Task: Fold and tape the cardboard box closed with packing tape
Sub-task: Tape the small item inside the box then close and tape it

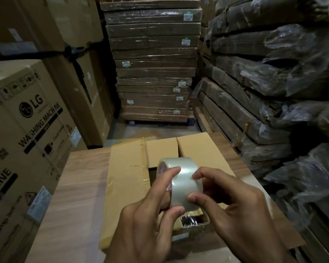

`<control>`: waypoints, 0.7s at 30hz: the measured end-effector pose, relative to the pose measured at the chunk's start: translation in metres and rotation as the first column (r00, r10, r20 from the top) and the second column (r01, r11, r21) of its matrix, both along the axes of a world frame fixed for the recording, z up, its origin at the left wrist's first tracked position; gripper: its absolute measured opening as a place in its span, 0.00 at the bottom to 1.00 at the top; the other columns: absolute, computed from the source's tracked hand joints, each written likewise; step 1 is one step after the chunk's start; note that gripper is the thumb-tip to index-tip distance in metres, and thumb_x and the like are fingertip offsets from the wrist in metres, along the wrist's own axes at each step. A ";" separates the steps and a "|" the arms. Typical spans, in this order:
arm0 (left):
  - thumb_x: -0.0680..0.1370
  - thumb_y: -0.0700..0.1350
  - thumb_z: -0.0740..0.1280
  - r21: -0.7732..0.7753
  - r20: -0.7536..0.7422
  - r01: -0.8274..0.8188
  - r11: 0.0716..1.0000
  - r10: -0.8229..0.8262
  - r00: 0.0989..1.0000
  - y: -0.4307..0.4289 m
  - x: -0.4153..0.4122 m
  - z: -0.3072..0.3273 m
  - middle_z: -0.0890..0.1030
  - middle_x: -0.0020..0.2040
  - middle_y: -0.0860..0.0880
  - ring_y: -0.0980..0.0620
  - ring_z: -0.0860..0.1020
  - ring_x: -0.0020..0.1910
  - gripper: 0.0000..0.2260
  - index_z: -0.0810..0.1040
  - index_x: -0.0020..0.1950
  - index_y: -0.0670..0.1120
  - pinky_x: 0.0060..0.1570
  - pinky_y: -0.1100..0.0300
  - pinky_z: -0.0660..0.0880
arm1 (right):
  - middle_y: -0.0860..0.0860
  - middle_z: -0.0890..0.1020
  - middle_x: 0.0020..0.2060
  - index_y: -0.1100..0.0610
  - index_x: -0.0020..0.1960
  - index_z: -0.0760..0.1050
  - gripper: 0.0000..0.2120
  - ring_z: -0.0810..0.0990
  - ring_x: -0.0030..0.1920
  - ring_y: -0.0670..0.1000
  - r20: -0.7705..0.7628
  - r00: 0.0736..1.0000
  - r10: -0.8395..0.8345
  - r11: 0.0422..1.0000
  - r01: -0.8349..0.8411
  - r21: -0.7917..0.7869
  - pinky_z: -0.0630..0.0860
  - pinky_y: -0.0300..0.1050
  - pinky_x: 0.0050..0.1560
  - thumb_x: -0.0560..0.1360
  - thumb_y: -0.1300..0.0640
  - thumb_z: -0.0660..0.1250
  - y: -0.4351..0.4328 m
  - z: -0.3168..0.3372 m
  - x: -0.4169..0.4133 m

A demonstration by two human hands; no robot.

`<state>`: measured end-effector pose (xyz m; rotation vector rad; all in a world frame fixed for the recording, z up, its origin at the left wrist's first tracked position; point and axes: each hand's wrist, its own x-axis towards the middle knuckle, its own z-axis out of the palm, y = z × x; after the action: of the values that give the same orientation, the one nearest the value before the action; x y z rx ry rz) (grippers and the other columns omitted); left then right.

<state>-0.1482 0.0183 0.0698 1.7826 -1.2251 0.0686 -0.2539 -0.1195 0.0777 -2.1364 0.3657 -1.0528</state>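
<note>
Head cam: 2 hands, 1 tape roll

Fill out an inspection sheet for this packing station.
Surface: wooden table, carrying the box.
Job's things: cardboard box, top flaps not fully closed, gap shows wrapped contents; packing tape roll held above it.
Clutter: nothing seen.
Hands: left hand and right hand both grip the roll.
Cables: nothing seen.
Surroundings: LG washing machine carton at left, shrink-wrapped cardboard stack behind, plastic-wrapped bundles at right.
</note>
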 end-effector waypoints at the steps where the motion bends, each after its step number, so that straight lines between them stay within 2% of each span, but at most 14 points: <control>1: 0.70 0.47 0.72 0.004 0.006 -0.005 1.000 0.005 1.000 0.000 0.000 -0.001 0.86 0.45 0.57 0.67 0.82 0.44 0.31 0.67 0.70 0.65 0.40 0.67 0.80 | 0.43 0.79 0.38 0.45 0.49 0.78 0.14 0.80 0.34 0.45 0.005 1.000 -0.005 1.000 0.005 -0.019 0.78 0.37 0.35 0.65 0.55 0.74 0.000 -0.001 0.000; 5: 0.71 0.51 0.69 0.002 0.011 -0.013 1.000 0.013 1.000 0.000 -0.003 -0.001 0.86 0.44 0.57 0.68 0.82 0.44 0.29 0.67 0.70 0.65 0.38 0.70 0.79 | 0.44 0.78 0.37 0.45 0.47 0.78 0.14 0.79 0.33 0.44 0.010 1.000 -0.024 0.999 0.024 -0.039 0.77 0.35 0.34 0.64 0.57 0.75 0.000 -0.002 0.000; 10: 0.69 0.47 0.72 0.011 0.007 -0.023 1.000 0.023 1.000 0.001 -0.003 -0.005 0.86 0.45 0.57 0.66 0.82 0.43 0.33 0.66 0.70 0.67 0.43 0.69 0.80 | 0.42 0.79 0.39 0.45 0.47 0.78 0.12 0.80 0.35 0.43 -0.029 1.000 -0.009 1.000 0.009 -0.030 0.76 0.33 0.34 0.65 0.55 0.74 -0.001 -0.003 0.000; 14: 0.68 0.47 0.72 0.035 0.004 -0.028 0.999 0.028 1.000 0.003 -0.003 -0.006 0.86 0.43 0.57 0.66 0.82 0.42 0.34 0.66 0.70 0.68 0.38 0.67 0.80 | 0.41 0.78 0.36 0.47 0.42 0.78 0.08 0.79 0.35 0.42 -0.055 0.998 0.016 1.000 -0.017 -0.024 0.73 0.29 0.35 0.66 0.57 0.74 -0.002 -0.005 0.001; 17: 0.69 0.52 0.70 0.057 0.029 -0.043 0.997 0.042 0.999 0.005 -0.003 -0.003 0.86 0.39 0.54 0.63 0.83 0.38 0.32 0.65 0.71 0.68 0.32 0.67 0.79 | 0.41 0.78 0.36 0.49 0.38 0.77 0.07 0.79 0.36 0.43 -0.066 0.996 0.065 0.996 -0.069 -0.060 0.74 0.33 0.35 0.68 0.58 0.73 -0.002 -0.008 0.002; 19: 0.69 0.52 0.70 0.031 0.002 -0.049 0.998 0.049 0.999 0.006 -0.004 -0.003 0.86 0.42 0.56 0.65 0.83 0.41 0.31 0.66 0.70 0.68 0.38 0.69 0.80 | 0.41 0.78 0.36 0.48 0.40 0.77 0.08 0.79 0.36 0.43 -0.040 0.997 0.066 0.997 -0.067 -0.033 0.75 0.32 0.35 0.67 0.59 0.74 0.001 -0.006 0.002; 21: 0.68 0.48 0.73 0.016 -0.001 -0.066 0.998 0.066 0.998 0.006 -0.004 -0.006 0.86 0.46 0.57 0.67 0.82 0.45 0.33 0.67 0.70 0.67 0.43 0.70 0.79 | 0.42 0.79 0.37 0.46 0.47 0.77 0.12 0.80 0.36 0.44 -0.035 0.998 0.057 0.998 -0.057 -0.001 0.76 0.32 0.35 0.67 0.57 0.74 0.003 -0.002 0.001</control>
<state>-0.1518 0.0247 0.0640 1.8368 -1.1685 0.0959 -0.2531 -0.1169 0.0761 -2.1566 0.3188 -0.9850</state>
